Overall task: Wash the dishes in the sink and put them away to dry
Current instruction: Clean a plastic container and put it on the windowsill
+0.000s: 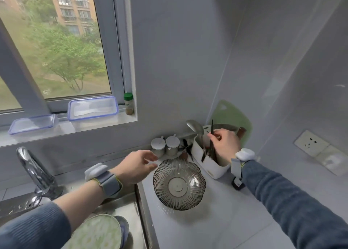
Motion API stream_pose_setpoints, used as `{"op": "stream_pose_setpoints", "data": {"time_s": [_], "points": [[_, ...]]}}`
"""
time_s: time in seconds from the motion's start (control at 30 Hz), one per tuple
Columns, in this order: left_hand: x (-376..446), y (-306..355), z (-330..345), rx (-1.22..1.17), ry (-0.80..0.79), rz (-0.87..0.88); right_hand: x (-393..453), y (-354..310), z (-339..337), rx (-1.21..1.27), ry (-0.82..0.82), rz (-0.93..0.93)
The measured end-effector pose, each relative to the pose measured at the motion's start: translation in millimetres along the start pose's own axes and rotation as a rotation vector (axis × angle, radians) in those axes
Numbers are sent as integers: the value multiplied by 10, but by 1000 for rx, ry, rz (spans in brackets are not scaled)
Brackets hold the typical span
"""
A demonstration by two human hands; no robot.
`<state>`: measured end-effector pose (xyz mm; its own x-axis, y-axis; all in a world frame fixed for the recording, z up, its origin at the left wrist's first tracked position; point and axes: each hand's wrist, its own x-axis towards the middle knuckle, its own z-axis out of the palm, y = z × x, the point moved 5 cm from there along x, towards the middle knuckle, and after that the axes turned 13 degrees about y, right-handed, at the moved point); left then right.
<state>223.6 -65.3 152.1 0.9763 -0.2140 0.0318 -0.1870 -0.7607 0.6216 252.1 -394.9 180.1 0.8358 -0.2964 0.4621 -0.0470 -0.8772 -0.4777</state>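
Note:
A ribbed glass bowl [179, 185] lies upside down on the counter right of the sink. Behind it stands a white utensil holder [209, 163] with a ladle and dark utensils in it. My right hand [225, 143] is over the holder and pinches a pair of dark chopsticks [211, 135] whose lower ends are inside it. My left hand [138, 166] hovers just left of the bowl, fingers relaxed and holding nothing. In the sink [120, 205] at the bottom left lie a green-patterned plate [98, 233] and a blue-rimmed dish [123, 228] under it.
A chrome tap [35, 170] rises left of the sink. Two white lidded jars [165, 145] and a green cutting board [231, 117] stand against the wall. Clear lidded boxes [92, 108] and a green-capped bottle [129, 103] sit on the window sill. A wall socket [310, 142] is right.

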Motion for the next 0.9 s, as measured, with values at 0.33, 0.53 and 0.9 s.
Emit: {"op": "stream_pose_setpoints", "data": {"time_s": [0.33, 0.53, 0.9], "points": [[96, -129, 175, 51, -59, -6, 121, 678, 244, -320, -230, 92], [26, -363, 221, 78, -74, -50, 77, 793, 453, -353, -316, 180], [-110, -671, 235, 25, -7, -150, -212, 628, 595, -234, -333, 301]]}}
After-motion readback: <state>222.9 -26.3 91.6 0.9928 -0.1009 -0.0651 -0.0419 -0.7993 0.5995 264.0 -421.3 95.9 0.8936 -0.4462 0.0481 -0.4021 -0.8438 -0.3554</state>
